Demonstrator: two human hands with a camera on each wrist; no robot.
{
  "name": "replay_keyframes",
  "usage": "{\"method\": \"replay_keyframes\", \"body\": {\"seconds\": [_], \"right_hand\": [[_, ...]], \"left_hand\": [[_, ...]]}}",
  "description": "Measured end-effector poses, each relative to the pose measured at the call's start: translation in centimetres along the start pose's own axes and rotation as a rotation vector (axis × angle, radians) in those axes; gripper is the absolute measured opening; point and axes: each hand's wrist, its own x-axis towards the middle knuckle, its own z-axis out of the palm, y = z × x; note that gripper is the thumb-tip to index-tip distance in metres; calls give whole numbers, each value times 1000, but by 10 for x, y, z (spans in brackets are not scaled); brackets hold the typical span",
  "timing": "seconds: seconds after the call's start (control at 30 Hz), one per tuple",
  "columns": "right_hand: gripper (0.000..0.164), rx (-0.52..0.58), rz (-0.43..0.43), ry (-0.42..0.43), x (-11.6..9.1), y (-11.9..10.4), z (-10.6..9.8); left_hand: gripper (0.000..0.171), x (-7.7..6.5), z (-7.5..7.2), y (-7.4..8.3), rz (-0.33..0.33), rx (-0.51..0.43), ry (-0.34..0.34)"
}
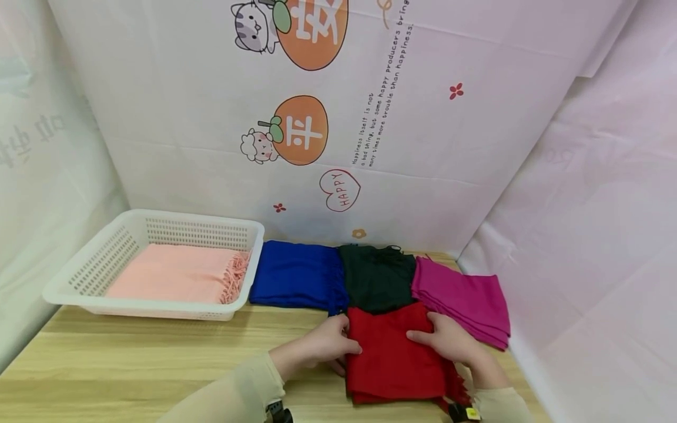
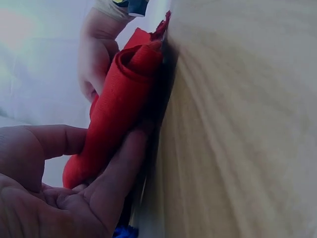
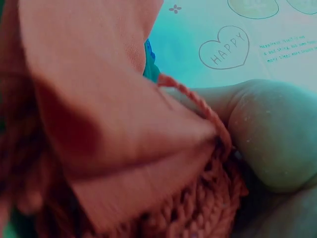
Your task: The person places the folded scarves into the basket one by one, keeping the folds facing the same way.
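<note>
A folded red scarf (image 1: 394, 358) lies at the front right, its dark red fringe (image 1: 456, 383) hanging by the right side. My left hand (image 1: 329, 341) pinches the scarf's left edge; in the left wrist view its thumb lies over the cloth and its fingers reach underneath. On the opposite edge, my right hand (image 1: 449, 339) grips with the thumb on top. Its other fingers are mostly hidden by the cloth. Twisted tassels (image 3: 198, 198) show close up in the right wrist view. The red scarf's far edge meets a folded dark green scarf (image 1: 376, 279).
A white plastic basket (image 1: 248, 294) at the left holds a folded pink scarf (image 1: 171, 273). Between basket and green scarf lies a folded blue scarf (image 1: 296, 275); a magenta scarf (image 1: 465, 296) lies at the right. Printed cloth walls (image 1: 423, 194) enclose the wooden table (image 1: 158, 352).
</note>
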Motion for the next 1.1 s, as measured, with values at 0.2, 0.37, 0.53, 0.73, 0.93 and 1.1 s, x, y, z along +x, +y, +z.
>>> {"method": "replay_keyframes", "body": {"seconds": [0.2, 0.37, 0.53, 0.73, 0.93, 1.1], "right_hand": [[58, 26, -36, -10, 1, -1, 0], [57, 47, -57, -22, 1, -3, 0], [57, 73, -64, -36, 1, -2, 0], [58, 112, -59, -43, 3, -4, 1], [75, 150, -19, -12, 1, -9, 3], [79, 179, -2, -7, 0, -12, 4]], "left_hand": [[25, 0, -2, -1, 9, 4, 3], [27, -2, -4, 0, 13, -6, -3], [28, -5, -7, 1, 30, -6, -8], [29, -8, -11, 1, 37, 2, 16], [27, -9, -14, -3, 49, 10, 45], [23, -11, -16, -1, 75, 29, 67]]}}
